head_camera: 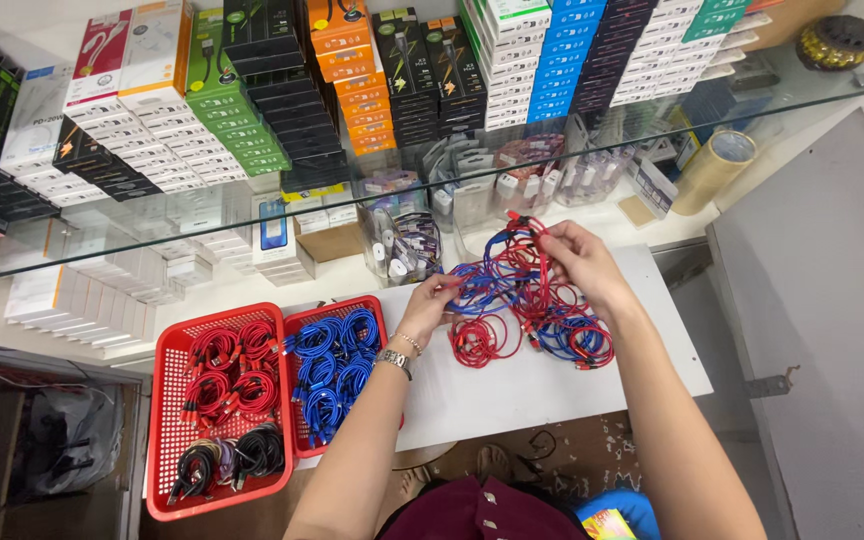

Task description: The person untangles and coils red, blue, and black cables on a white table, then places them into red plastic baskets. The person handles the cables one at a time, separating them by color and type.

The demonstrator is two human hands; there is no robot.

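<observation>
white flat table (552, 385) carries two red plastic mesh baskets (167, 440) of coiled red, blue and black cables on its left end. tangled pile of red and blue braided cables (527, 310) lies mid-table. right hand (577, 262) fingers pinch a red cable raised off the pile's top. left hand (427, 305) fingers grip a blue strand at the pile's left edge.

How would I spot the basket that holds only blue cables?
Look at the white table under the glass shelf. At its left end sit two red baskets side by side. The smaller right one is filled with blue cable coils alone; the larger one holds red and black coils.
</observation>
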